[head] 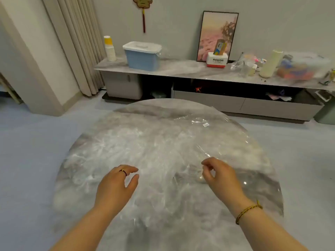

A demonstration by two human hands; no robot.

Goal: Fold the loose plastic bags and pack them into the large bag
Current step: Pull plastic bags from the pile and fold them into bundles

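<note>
while left hand [116,183] hangs relaxed, right hand [219,176] pinches clear bag [181,142] on table [137,110] near cluttered sideboard [181,69].

Marble table [145,111], blue bin [143,58], paper cups [110,49], framed picture [217,33]

A round grey marble table [81,178] bears a clear plastic bag [208,142] spread loosely over its right side.

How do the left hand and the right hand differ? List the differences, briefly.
The left hand wears a ring; the right hand wears a braided cord at the wrist. The left hand's fingers lie relaxed and open; the right hand's fingers are curled, seemingly pinching the clear plastic bag. Both are bare and reach over the plastic on the round table.
</note>
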